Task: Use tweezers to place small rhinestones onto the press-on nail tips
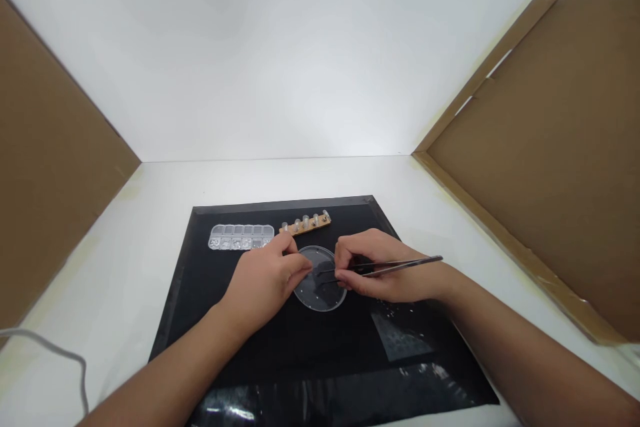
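Can't read any text, labels, brands, numbers or signs here: 0 legible on the clear compartment case [243,229], round dish [326,297], tweezers [407,263], brown strip [311,225], black mat [280,353] or cardboard panel [550,147].

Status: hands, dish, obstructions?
Right hand holding tweezers, tips apart over round dish. Left hand over dish's left edge, grip unclear. Both hands partly block view of dish.

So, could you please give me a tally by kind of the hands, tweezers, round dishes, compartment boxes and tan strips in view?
Hands: 2, left hand and right hand
Tweezers: 1 pair
Round dish: 1
Compartment box: 1
Tan strip: 1
Total: 6, counting the tweezers as one
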`<state>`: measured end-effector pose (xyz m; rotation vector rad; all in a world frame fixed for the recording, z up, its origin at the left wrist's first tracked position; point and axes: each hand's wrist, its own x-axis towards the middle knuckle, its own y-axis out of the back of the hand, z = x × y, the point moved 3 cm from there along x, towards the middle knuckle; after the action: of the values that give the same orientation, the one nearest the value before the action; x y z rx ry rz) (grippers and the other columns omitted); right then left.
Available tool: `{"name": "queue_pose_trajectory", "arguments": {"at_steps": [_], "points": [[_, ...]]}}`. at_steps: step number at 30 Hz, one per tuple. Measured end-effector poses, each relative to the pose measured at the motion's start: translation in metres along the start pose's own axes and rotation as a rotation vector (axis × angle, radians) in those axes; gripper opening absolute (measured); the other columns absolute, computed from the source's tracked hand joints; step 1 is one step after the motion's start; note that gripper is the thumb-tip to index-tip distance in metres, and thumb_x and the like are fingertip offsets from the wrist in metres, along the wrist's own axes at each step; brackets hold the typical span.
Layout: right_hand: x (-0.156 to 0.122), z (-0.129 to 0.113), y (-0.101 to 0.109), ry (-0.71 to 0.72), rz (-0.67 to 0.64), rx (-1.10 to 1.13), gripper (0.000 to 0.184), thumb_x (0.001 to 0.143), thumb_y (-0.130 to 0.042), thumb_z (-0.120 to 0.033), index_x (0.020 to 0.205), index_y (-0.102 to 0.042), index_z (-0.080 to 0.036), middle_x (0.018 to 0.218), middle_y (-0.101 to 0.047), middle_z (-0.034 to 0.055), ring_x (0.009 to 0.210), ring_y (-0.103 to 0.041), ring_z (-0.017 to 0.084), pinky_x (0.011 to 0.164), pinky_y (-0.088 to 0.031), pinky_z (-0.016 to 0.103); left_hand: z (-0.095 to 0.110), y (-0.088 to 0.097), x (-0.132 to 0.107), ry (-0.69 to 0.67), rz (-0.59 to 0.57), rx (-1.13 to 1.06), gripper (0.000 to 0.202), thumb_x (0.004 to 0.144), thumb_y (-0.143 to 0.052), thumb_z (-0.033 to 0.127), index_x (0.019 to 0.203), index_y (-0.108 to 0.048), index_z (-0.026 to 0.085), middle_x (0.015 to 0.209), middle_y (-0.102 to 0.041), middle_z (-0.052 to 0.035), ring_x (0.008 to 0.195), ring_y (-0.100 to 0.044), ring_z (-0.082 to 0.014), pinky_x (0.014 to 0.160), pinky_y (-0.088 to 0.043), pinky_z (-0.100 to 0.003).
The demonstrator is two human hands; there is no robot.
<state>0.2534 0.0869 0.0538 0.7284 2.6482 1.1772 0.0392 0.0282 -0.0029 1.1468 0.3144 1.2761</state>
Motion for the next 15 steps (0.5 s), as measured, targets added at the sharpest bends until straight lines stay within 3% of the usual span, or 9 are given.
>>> {"name": "queue_pose_trajectory", "arguments": {"at_steps": [5,15], "points": [[-0.0002,-0.0003,0.0012,0.0,-0.002,-0.002,0.024,0.103,-0.063,-0.036,0.086,-0.064,-0.018,0.072,-0.071,0.0015,0.061,-0.06,0.012,0.056,-0.04,0.024,0.0006,0.0014,0.001,0.001,-0.022,0.035,0.018,0.105,-0.061,0.031,0.108,-0.078,0.024,0.096,-0.059,-0.0026,0.073,-0.058,-0.0139,0.06,-0.042,-0.025],[-0.0011,-0.0006,0.0027,-0.003,0.0,-0.006,0.025,0.103,-0.064,-0.036,0.085,-0.063,-0.018,0.072,-0.071,0.0017,0.06,-0.061,0.012,0.056,-0.041,0.024,0.0046,0.0053,0.0036,0.038,-0.081,0.093,0.024,0.11,-0.048,0.031,0.114,-0.07,0.022,0.103,-0.062,-0.0049,0.077,-0.062,-0.0171,0.063,-0.049,-0.028]]}}
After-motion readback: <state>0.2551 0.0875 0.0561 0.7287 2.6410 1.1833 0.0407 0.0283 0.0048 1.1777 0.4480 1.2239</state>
